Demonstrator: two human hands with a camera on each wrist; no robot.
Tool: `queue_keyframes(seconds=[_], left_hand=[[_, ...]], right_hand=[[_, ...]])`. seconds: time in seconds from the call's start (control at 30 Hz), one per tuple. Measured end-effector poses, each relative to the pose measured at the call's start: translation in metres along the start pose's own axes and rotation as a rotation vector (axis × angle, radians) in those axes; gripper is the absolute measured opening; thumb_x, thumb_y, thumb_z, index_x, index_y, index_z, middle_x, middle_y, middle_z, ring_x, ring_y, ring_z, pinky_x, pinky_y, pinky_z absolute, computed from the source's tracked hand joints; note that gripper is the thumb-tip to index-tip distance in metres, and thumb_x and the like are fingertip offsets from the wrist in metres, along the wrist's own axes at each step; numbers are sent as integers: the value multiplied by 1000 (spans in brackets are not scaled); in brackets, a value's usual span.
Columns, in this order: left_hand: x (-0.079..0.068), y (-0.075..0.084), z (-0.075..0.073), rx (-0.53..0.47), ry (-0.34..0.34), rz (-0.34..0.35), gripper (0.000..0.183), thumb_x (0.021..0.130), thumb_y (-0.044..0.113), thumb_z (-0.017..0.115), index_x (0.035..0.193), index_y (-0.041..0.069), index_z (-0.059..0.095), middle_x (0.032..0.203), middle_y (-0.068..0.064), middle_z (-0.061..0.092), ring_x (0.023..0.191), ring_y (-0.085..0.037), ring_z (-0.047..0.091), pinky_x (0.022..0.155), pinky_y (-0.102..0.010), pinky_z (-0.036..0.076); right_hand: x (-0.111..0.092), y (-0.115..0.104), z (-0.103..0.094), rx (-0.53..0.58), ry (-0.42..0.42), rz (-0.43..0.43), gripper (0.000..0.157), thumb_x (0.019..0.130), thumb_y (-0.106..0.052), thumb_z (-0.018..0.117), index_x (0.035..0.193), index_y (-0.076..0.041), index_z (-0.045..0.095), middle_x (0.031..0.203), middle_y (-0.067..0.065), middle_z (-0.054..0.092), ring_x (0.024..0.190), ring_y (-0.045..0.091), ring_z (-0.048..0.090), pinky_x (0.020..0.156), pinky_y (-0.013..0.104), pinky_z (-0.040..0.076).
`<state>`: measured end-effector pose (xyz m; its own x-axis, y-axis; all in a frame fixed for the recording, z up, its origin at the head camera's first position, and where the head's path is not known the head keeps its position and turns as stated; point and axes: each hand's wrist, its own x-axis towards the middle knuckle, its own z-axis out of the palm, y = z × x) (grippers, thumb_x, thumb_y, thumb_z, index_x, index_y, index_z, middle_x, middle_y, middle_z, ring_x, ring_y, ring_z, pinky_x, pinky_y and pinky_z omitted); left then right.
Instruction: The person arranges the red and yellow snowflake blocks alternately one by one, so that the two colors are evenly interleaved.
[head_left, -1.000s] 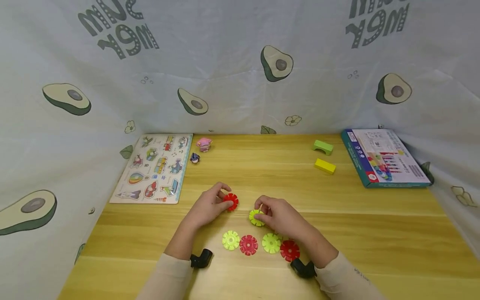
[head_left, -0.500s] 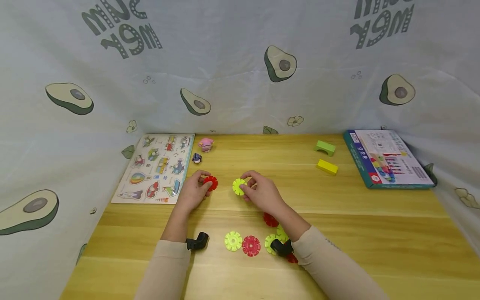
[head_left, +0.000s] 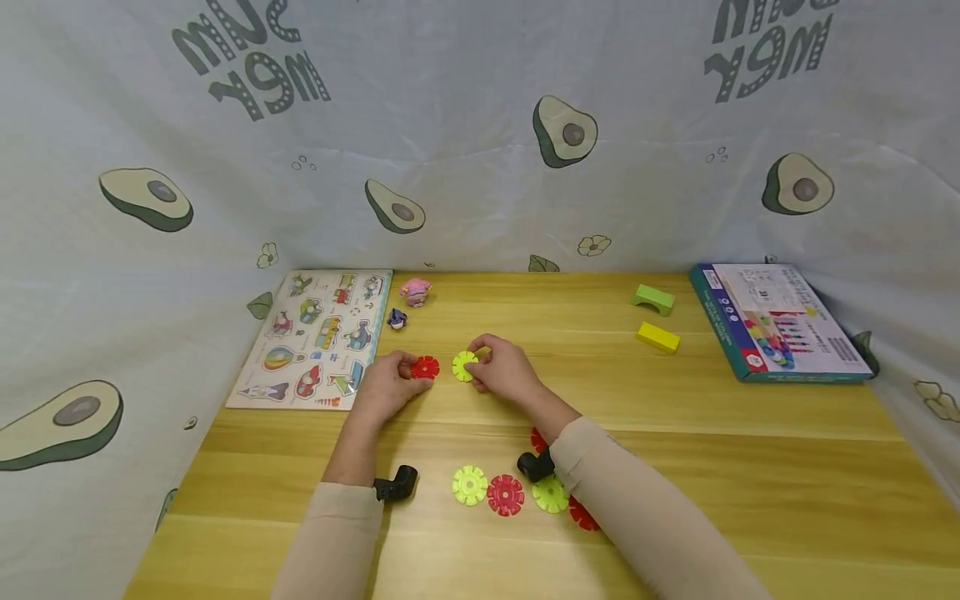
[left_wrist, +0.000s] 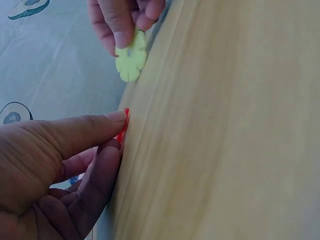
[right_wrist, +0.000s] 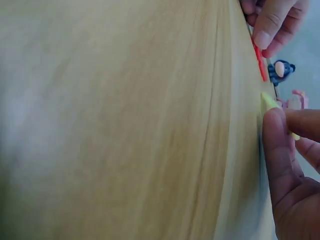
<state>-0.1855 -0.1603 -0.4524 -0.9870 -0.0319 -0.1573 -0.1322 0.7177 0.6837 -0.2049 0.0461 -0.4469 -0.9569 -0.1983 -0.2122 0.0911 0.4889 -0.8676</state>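
My left hand (head_left: 387,385) pinches a red notched plastic disc (head_left: 426,367) between thumb and fingertips, close over the table. To its right, my right hand (head_left: 501,367) pinches a yellow-green notched disc (head_left: 464,366) by its right side. A small gap separates the two discs. Nearer to me lie more such discs in a row: a yellow-green disc (head_left: 469,485), a pinkish-red disc (head_left: 506,495), another yellow-green disc (head_left: 551,494) and a red disc (head_left: 583,514). One more red disc (head_left: 537,440) is partly hidden by the right wrist.
A picture puzzle board (head_left: 307,337) lies at the left, with a pink figurine (head_left: 416,292) and a dark blue figurine (head_left: 397,318) beside it. At the back right are a green arch block (head_left: 654,298), a yellow block (head_left: 658,337) and a flat box (head_left: 780,323).
Both hands have moved away from me and leftward with their discs. In the last half second the yellow-green disc has come closer to the red one and both have lowered slightly.
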Motion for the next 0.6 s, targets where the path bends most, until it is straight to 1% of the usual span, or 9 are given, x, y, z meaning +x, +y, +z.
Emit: queue_keyframes(seconds=[0.13,0.27,0.33,0.43,0.5,0.6], left_hand=[[0,-1,1,-17,6,-22,52,77,31,75,121,11,56,81,-5,55,71,-20,50,63,-32,41],[2,-1,4,-41,8,-16,50,78,30,74,122,13,57,80,-4,56,66,-18,53,61,-31,42],[3,-1,5,-53,10,-8,49,79,30,73,122,13,57,79,-5,56,62,-18,54,60,-30,43],[3,-2,6,-53,19,-6,48,79,30,73,122,15,58,79,-4,55,63,-18,53,60,-30,42],[3,-2,6,-51,24,-5,47,79,31,73,121,15,58,79,-4,55,64,-18,52,60,-30,41],[3,-2,6,-51,23,-9,47,79,31,73,121,16,59,79,-4,55,62,-18,52,58,-30,42]], right_hand=[[3,1,3,-68,-27,-9,25,87,-20,66,106,-11,55,61,8,60,46,18,56,45,28,50],[4,2,4,-148,-27,-19,30,84,-27,69,106,-11,56,61,4,60,46,16,56,46,28,49],[4,1,3,-204,-15,-35,33,81,-28,72,107,-12,58,66,2,60,50,15,56,49,29,47],[4,0,3,-295,0,-73,39,77,-30,75,108,-12,61,73,-1,59,60,13,56,55,29,46],[5,0,5,-348,11,-95,40,76,-32,75,109,-13,62,76,-4,59,65,12,54,59,28,45],[5,1,7,-415,26,-115,41,77,-36,74,110,-15,63,76,-4,61,67,13,54,62,29,45]])
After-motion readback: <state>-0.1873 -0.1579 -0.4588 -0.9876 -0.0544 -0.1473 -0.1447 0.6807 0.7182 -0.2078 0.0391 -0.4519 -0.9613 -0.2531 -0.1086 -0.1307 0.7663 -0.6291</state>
